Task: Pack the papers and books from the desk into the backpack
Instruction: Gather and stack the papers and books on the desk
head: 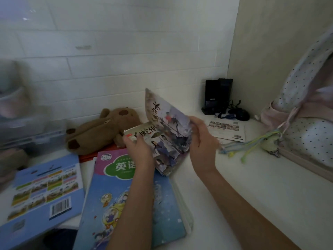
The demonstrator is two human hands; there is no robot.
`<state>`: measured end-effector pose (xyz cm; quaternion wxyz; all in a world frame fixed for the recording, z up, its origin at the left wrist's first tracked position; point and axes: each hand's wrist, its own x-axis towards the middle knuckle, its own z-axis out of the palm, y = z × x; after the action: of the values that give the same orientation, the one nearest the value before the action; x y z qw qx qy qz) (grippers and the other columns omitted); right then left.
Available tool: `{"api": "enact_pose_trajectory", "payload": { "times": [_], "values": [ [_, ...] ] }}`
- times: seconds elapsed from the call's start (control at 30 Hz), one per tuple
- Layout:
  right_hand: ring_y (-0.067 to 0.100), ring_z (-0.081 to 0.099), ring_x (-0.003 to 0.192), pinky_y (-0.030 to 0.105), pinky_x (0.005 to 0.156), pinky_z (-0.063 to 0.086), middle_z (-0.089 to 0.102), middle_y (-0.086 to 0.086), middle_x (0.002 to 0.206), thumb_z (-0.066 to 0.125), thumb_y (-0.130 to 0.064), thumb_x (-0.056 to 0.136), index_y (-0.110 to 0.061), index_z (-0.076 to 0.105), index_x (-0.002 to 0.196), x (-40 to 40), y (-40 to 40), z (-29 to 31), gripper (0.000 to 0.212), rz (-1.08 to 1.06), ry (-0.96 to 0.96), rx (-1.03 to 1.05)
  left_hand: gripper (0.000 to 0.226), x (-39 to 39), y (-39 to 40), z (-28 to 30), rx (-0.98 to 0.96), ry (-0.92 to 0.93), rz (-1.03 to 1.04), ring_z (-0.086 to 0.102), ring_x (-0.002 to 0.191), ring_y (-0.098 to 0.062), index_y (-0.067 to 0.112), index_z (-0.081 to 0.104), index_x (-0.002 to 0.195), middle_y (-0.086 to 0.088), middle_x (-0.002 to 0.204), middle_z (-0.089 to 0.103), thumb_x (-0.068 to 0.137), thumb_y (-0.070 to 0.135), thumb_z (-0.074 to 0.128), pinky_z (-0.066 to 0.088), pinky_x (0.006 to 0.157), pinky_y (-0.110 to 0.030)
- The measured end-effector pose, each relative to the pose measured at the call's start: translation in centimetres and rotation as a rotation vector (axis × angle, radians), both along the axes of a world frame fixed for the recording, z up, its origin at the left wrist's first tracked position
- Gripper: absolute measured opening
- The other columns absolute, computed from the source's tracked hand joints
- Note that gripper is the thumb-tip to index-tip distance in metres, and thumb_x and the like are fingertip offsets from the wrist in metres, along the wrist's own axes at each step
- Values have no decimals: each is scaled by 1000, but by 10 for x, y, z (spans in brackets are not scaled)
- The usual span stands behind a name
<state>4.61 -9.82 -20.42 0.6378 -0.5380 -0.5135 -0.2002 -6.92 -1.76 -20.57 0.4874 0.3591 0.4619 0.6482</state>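
Picture books, two thin ones with glossy covers, sit raised above the white bench between your two hands. Their covers carry large black brush-style characters over painted figures in blues, greys and reds. One leans up toward the wall, the other tilts flatter beneath it.

On the bench below lies an English textbook with a purple top band and a green cloud shape, and a blue cartoon-covered book overlapping it. To the left lies a blue book face down, barcode showing. At the right edge stands the backpack, pale with small dark dots and pink trim, cut off by the frame. A brown plush pencil case lies near the wall.

Your left forearm hides part of both blue and purple covers. The far left of the view is blurred, and whatever stands there cannot be made out.

Your left hand grips the near left edge of the lower picture book, fingers curled over it. Your right hand pinches the right edge of the pair, thumb toward you.
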Motion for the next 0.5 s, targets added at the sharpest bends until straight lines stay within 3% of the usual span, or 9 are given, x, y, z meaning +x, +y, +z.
{"api": "enact_pose_trajectory", "payload": {
  "times": [0.07,0.13,0.2,0.27,0.33,0.37,0.43,0.47,0.5],
  "values": [
    [-5,46,54,7,51,33,48,-16,65,40,-15,100,-7,60,104,3,3,6,21,0,307,57,36,-2,2,-3,-69,-82,-31,57,104,-28,21,39,133,-7,121,55,99,11,41,49,93,-43],
    [-2,49,66,13,61,37,55,-8,77,38,-18,101,-7,57,103,15,5,12,22,-12,553,82,33,-3,2,-1,-120,-114,-51,58,109,-32,19,41,132,-14,126,56,100,17,41,48,96,-48],
    [11,53,79,21,68,40,57,1,90,37,-20,102,-8,56,106,24,4,14,23,7,704,54,32,-2,0,1,-114,-130,-67,60,108,-32,19,43,132,-13,124,58,100,21,40,50,95,-47],
    [14,55,78,20,65,47,58,4,91,37,-19,102,-17,55,99,28,10,4,18,56,792,-16,35,0,-6,6,-78,-144,-105,60,105,-28,17,44,134,-11,122,58,101,26,39,52,90,-40],
    [23,61,81,40,72,56,60,1,88,39,-24,100,-36,53,83,26,18,-14,25,65,788,-127,43,2,-6,10,-74,-126,-168,57,112,-27,17,45,136,-9,131,55,100,38,38,50,94,-41],
    [28,62,83,49,73,55,59,-2,84,40,-25,99,-37,53,80,23,20,-21,26,61,756,-200,49,4,-6,12,-90,-128,-204,55,116,-27,19,46,137,-8,136,53,98,47,37,48,97,-43],
    [26,58,78,40,68,52,54,-3,75,40,-21,99,-25,51,85,20,21,-30,19,60,625,-352,64,7,-6,14,-131,-38,-233,50,124,-30,19,42,140,-6,141,48,91,59,40,44,102,-48],
    [24,54,75,30,61,45,51,0,72,40,-18,99,-16,50,88,20,20,-31,15,45,548,-410,67,8,-9,16,-90,78,-232,47,127,-31,18,39,142,-8,143,45,88,57,49,42,103,-49],
    [23,52,75,28,59,40,53,3,74,41,-16,99,-10,51,90,22,19,-31,14,16,487,-454,70,9,-11,14,-14,178,-226,45,129,-32,16,36,143,-10,144,44,86,48,60,41,104,-50]
  ]
}}
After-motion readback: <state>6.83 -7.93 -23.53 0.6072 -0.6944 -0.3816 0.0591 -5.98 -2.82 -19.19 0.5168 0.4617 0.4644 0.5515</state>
